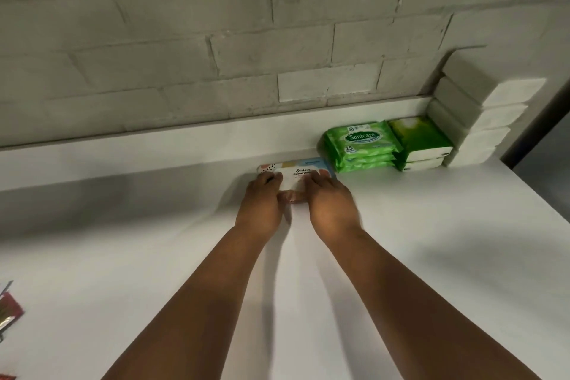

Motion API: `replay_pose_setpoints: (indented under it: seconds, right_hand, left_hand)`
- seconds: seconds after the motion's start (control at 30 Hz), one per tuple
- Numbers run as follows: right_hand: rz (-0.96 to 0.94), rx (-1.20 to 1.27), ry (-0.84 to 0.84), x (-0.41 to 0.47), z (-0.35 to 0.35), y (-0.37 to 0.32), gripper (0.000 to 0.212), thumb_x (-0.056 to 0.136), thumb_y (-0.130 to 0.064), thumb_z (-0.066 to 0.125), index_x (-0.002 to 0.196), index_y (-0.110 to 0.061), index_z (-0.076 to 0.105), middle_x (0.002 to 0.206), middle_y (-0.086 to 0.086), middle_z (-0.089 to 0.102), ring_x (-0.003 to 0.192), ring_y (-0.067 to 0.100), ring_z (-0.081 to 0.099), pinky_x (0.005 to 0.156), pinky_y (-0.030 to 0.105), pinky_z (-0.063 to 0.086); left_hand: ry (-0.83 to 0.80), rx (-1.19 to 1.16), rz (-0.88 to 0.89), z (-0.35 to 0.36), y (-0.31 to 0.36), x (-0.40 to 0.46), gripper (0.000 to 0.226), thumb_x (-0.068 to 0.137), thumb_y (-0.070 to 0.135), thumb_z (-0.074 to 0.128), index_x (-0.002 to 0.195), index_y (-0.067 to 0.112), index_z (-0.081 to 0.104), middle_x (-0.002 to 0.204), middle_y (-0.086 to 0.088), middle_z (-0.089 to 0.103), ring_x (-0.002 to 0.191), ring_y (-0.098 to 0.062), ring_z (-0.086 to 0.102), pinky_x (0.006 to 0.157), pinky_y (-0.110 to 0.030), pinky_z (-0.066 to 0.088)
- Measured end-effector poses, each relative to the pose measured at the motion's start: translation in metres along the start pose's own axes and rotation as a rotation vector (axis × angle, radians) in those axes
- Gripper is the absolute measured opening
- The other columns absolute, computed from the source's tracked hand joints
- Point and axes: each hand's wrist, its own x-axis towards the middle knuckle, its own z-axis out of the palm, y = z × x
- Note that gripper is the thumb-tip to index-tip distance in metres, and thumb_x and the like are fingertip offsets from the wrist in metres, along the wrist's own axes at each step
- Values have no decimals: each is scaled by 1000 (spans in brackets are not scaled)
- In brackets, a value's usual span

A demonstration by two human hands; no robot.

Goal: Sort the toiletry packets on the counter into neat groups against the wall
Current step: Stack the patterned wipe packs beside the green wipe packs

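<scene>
Here both hands, left hand (pixel 262 194) and right hand (pixel 327 194), grip the pastel-patterned wet-wipes packet (pixel 294 171) beside stacked green Sanicare wipe packs (pixel 359 145) on the white counter (pixel 431 225).

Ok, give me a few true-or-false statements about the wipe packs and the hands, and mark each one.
1. Both hands, left hand and right hand, rest on the pastel-patterned wet-wipe pack. True.
2. The bright green Sanicare wipe packs lie scattered singly. False: they sit stacked in one pile.
3. The green-and-white tissue packs sit right of the Sanicare pile. True.
4. The pastel pack lies right of the Sanicare pile. False: it lies left of it.
5. Red foil sachets lie against the wall. False: they lie at the near left edge of the white counter.
</scene>
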Motion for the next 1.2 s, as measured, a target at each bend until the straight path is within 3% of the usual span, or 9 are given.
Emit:
replay_pose_setpoints:
  seconds: [0.13,0.27,0.47,0.67,0.87,0.97,1.03,1.1,1.2]
  right_hand:
    - [-33,29,12,18,13,14,32,85,-15,49,114,-9,61,118,10,63,116,33,55,90,39,48]
    - [-22,68,50,26,21,17,47,87,-26,34,121,-6,60,125,12,61,123,32,52,97,41,46]
    - [17,13,137,27,25,12,26,88,-27,57,110,-17,67,119,1,64,125,29,48,90,36,44]
    - [-46,126,261,26,25,13,27,85,-17,50,101,-10,71,108,8,68,119,36,53,94,38,48]
    - [-50,156,246,26,27,15,24,85,-14,55,103,-11,71,109,7,67,120,35,52,99,38,44]
    - [-87,154,370,19,13,8,28,84,-14,50,102,-9,71,105,9,69,109,36,58,94,37,48]
    - [-132,153,398,10,4,-5,29,84,-17,47,99,-14,72,98,7,70,94,33,60,85,37,49]
    - [-119,142,326,-2,-1,-20,26,85,-19,49,98,-22,72,97,1,70,88,31,59,73,34,47]
    - [-69,151,214,-25,1,-44,21,87,-20,56,103,-23,70,101,0,70,90,30,58,72,35,47]
  left_hand:
    - [27,-17,18,3,-3,17,46,94,25,54,136,8,47,143,-12,42,129,-30,40,108,-34,31]
    - [65,-54,22,10,-8,27,45,94,24,55,136,10,48,143,-9,43,129,-28,40,108,-32,30]
    - [102,-73,33,17,-13,36,44,94,22,54,136,9,48,144,-10,42,130,-29,39,109,-31,29]
    - [134,-63,9,22,-12,36,45,94,23,53,137,11,47,145,-10,41,130,-29,38,110,-33,30]
    - [66,-89,23,11,-11,34,49,94,24,54,140,11,42,148,-10,37,134,-28,35,112,-33,26]
    - [64,-87,36,-1,-15,21,54,94,22,53,143,11,36,149,-11,34,138,-26,30,113,-32,24]
    - [99,-81,27,-9,-19,10,46,94,20,53,138,10,44,143,-15,42,133,-30,36,109,-33,27]
    - [100,-43,22,-15,-26,-6,40,94,18,52,133,6,50,138,-18,47,132,-31,37,108,-34,26]
    - [113,-27,-10,-20,-43,-33,38,93,20,54,128,3,54,134,-20,51,129,-33,42,109,-36,28]
